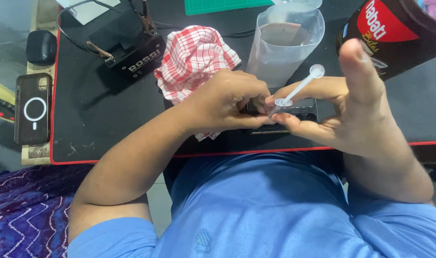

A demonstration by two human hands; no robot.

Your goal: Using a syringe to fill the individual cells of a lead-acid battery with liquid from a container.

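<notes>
Left hand pinches the syringe tip; right hand grips its barrel — thumb raised — above a black device on the surface.

Tilted clear syringe over black device

Person wears a light blue short-sleeved shirt, soft fabric, creased across the chest and belly. Small tone-on-tone embroidered emblem low on the front. Sleeves end above the elbows; forearms bare. Left hand and right hand bare: no gloves, rings, watch or bands visible.
</notes>
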